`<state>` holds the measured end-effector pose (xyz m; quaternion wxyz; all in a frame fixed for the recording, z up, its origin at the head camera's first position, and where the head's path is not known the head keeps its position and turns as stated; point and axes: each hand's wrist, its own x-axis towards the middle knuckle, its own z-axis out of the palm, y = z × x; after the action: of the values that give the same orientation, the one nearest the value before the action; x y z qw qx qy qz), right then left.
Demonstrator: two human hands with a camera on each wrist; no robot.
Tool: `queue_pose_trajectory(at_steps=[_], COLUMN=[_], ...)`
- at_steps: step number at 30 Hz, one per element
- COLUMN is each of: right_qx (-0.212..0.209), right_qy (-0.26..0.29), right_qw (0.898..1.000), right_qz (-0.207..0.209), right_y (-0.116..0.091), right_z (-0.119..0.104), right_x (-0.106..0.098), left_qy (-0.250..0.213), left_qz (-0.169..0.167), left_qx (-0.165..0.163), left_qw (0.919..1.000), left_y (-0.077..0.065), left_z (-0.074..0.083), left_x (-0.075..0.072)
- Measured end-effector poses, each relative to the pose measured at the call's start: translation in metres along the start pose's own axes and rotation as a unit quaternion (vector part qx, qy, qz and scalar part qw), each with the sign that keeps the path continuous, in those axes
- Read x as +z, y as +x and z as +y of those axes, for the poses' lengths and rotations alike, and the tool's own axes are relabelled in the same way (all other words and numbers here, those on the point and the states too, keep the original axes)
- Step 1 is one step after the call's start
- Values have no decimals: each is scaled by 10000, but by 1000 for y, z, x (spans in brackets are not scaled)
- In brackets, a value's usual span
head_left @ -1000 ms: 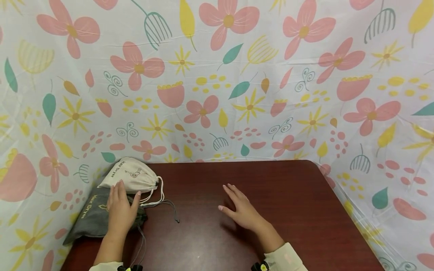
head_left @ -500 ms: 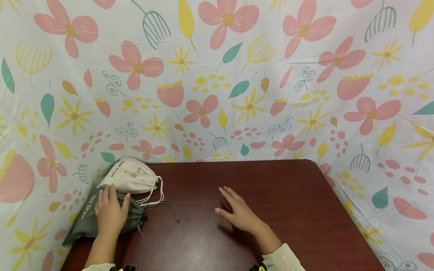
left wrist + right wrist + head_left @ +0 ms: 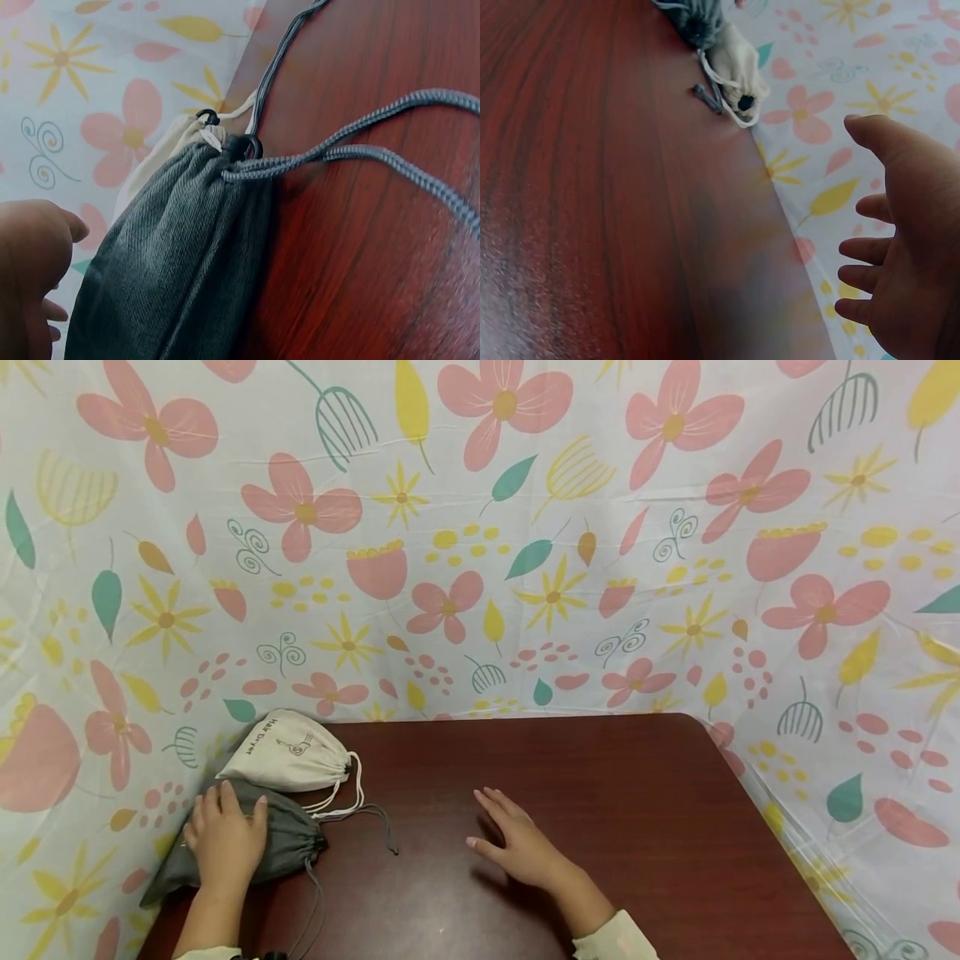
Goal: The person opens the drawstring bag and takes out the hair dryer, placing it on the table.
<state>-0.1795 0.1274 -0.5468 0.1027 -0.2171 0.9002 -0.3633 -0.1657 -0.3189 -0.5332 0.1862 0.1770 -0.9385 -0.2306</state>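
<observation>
At the table's left lies a dark grey drawstring bag [image 3: 288,837], its gathered mouth and grey cords [image 3: 375,135] pointing right. My left hand [image 3: 227,839] is over the middle of this bag, fingers extended and thumb apart, covering most of its lettering. Behind it sits a cream drawstring bag [image 3: 292,752] printed "Hair Dryer" with a small dryer drawing and white cords. My right hand [image 3: 521,847] hovers above the middle of the table, fingers spread loosely, holding nothing; the right wrist view shows its palm and separated fingers [image 3: 866,251].
The dark red-brown wooden table [image 3: 637,793] reaches back to a white floral cloth [image 3: 480,543] that hangs behind and on both sides. A grey cord end [image 3: 393,847] trails onto the tabletop right of the bags.
My left hand has moved left and toward me, from near the cream bag to over the grey bag. My right hand has drifted slightly left and nearer. Both bags lie where they were.
</observation>
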Motion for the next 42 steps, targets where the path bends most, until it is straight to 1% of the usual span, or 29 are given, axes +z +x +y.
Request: queue_pose_trajectory(at_steps=[8,13,18,25,28,37,42], right_qx=[-42,-105,-170,-176,-169,-268,-273], right_qy=[-3,-9,3,-12,-47,-3,1], right_qw=[10000,9999,9998,9998,9998,9995,9993], right_qz=[-12,-44,-71,-90,-90,-175,-244], right_y=[1,1,1,3,4,5,6], right_z=[-1,-3,-6,-7,-8,-13,-16], right_x=[5,8,11,15,17,19,21], left_qy=[118,154,205,467,518,469,436], left_qz=[-39,-220,-402,-864,-968,-900,-775], left_qx=[-263,-505,-720,-956,-1022,-1056,-1021], left_qw=[9996,9984,9964,9906,9887,9892,9908], left_y=[5,6,6,11,12,9,6], left_z=[-9,-14,-19,-21,-22,-23,-22], left_x=[0,0,-3,-6,-6,-6,-5])
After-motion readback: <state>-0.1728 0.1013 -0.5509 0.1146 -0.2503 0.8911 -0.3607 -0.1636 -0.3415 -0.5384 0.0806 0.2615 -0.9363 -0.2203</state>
